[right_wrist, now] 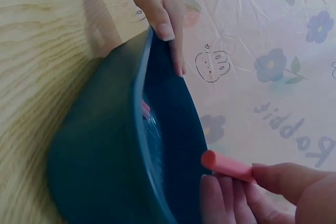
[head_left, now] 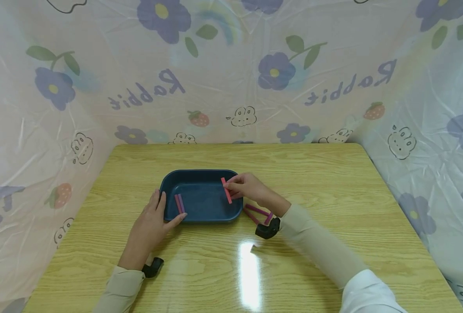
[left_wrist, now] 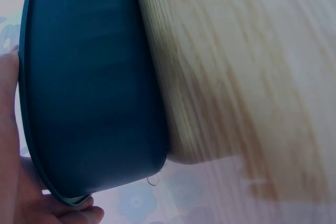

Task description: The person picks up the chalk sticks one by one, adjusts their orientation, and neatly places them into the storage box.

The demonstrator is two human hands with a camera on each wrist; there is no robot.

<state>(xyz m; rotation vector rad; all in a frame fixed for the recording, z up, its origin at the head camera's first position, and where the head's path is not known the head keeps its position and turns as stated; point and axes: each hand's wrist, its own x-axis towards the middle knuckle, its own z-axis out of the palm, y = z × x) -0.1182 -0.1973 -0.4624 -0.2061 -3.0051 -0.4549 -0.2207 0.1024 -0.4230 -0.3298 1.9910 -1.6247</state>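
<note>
A deep blue rectangular dish (head_left: 204,219) stands on the table. My left hand (head_left: 149,226) holds its left end, thumb at the near rim and fingers over the left side. Between thumb and fingers my right hand (head_left: 249,188) pinches a round pink stick (head_left: 226,190), held tilted over the dish's right end. The stick's flat end (right_wrist: 209,159) faces the camera in the right wrist view. Inside the dish, at the left, a dark pink stick (head_left: 178,204) and a purple stick (head_left: 182,203) lie side by side.
Several magenta and purple sticks (head_left: 257,210) lie on the wooden table (head_left: 325,182) right of the dish, partly hidden by the black wrist camera (head_left: 268,228). A patterned curtain (head_left: 223,87) surrounds the table at the back and sides.
</note>
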